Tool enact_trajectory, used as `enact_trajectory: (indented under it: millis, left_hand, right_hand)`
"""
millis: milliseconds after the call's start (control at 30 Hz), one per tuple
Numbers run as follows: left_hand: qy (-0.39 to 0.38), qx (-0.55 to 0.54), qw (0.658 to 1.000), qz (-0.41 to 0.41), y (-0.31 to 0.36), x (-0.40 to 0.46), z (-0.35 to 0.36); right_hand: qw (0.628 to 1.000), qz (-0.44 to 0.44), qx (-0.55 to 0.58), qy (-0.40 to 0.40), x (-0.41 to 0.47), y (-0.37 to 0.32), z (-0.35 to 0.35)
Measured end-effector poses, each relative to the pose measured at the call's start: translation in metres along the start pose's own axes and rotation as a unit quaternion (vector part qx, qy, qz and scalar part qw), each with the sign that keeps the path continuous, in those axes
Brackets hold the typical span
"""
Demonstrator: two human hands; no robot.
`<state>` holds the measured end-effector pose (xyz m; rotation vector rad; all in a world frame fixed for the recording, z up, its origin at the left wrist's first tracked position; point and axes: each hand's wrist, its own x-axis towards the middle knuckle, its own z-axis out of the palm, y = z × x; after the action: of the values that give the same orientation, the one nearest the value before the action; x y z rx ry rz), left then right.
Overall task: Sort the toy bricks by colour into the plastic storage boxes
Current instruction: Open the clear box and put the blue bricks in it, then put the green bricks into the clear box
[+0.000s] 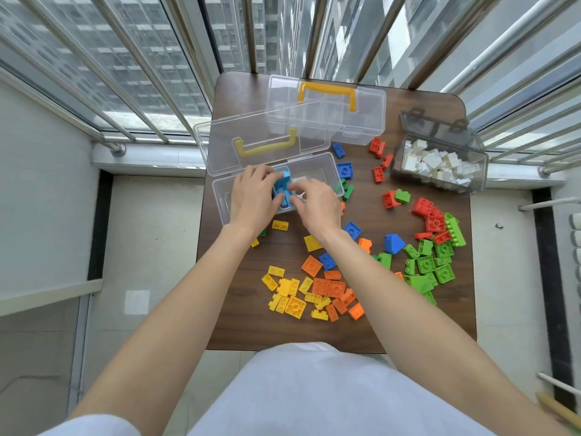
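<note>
An open clear storage box (317,165) with a yellow-handled lid stands at the table's left. Both hands are over it. My left hand (253,196) and my right hand (314,204) together grip a cluster of light blue bricks (283,188) inside the box. Loose bricks lie on the table: yellow bricks (290,297), orange bricks (333,291), green bricks (435,262), red bricks (430,215) and dark blue bricks (345,169). A smoky clear box (440,184) at the right holds white bricks.
A second clear box (327,108) with a yellow handle stands shut at the back of the dark wooden table (245,325). Metal railings and glass rise right behind the table. The floor drops away on both sides of the table.
</note>
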<state>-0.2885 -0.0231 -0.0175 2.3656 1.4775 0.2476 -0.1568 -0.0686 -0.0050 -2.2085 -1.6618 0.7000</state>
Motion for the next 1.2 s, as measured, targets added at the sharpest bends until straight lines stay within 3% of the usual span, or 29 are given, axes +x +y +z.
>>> enact_trajectory:
  millis: [200,333,400,467,600,733,833,933,1067,1200]
  left_hand:
    - [-0.030,-0.100,0.994,-0.025,-0.003,-0.005,0.002]
    - [0.005,-0.175,0.984,-0.020,-0.007,-0.010,-0.002]
    - [0.037,-0.162,0.985,-0.035,-0.012,-0.014,-0.004]
    - [0.044,-0.119,0.991,-0.046,-0.016,-0.017,-0.004]
    - [-0.002,-0.052,0.998,-0.041,-0.017,-0.023,-0.002]
    - [-0.013,-0.043,0.998,-0.047,-0.016,-0.024,-0.002]
    - [0.034,-0.069,0.997,-0.033,-0.007,-0.028,-0.004]
    - [0.079,-0.141,0.987,0.008,0.018,-0.038,-0.010]
    - [-0.033,-0.252,0.965,0.062,0.081,-0.061,-0.007]
    - [-0.210,-0.210,0.951,0.084,0.132,-0.072,0.027]
  right_hand:
    - [0.997,-0.055,-0.056,-0.015,-0.002,0.001,-0.001]
    - [0.997,-0.070,-0.032,0.030,0.000,0.002,-0.004]
    - [0.989,-0.130,-0.062,0.028,0.006,0.001,-0.006]
    - [0.977,-0.172,-0.124,-0.025,0.011,-0.001,-0.007]
    - [0.963,-0.160,-0.196,-0.096,0.012,0.004,0.000]
    - [0.980,-0.162,-0.089,-0.079,0.005,0.009,0.002]
    - [0.989,-0.143,0.030,0.000,-0.009,0.011,-0.006]
    - [0.984,-0.138,0.077,0.076,-0.040,0.020,-0.026]
    - [0.990,-0.044,0.061,0.122,-0.103,0.072,-0.055]
    - [0.976,0.156,0.057,0.142,-0.159,0.144,-0.065]
